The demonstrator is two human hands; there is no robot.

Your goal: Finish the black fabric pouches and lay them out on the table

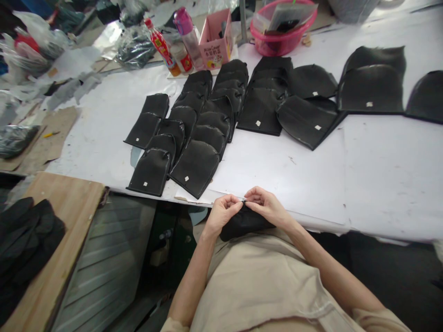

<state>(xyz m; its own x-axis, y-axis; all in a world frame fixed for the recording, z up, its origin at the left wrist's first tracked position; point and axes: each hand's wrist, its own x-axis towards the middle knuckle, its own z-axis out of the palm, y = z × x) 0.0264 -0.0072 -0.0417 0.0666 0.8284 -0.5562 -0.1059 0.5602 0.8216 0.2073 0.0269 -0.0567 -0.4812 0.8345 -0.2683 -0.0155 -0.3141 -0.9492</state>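
A soft black piece [244,225], perhaps fabric or thin leather, lies over my lap at the table's front edge. My left hand [221,213] pinches its upper edge between thumb and fingertips. Close beside it, my right hand [268,207] pinches the same edge, the two thumbs nearly meeting. Whatever small detail lies between the fingertips is too small to make out. Just beyond my hands, overlapping black pouch-like panels [196,166] with rounded tops lie in rows on the white table [270,175]. Several of them carry a small white sticker.
At the back stand a red-labelled bottle [161,45], a purple-capped bottle [189,39], a jar [182,59], a pink box [215,44] and a pink basin [282,39]. More black panels [372,87] lie right. Dark cloth [27,249] rests on a wooden board [81,191] at left.
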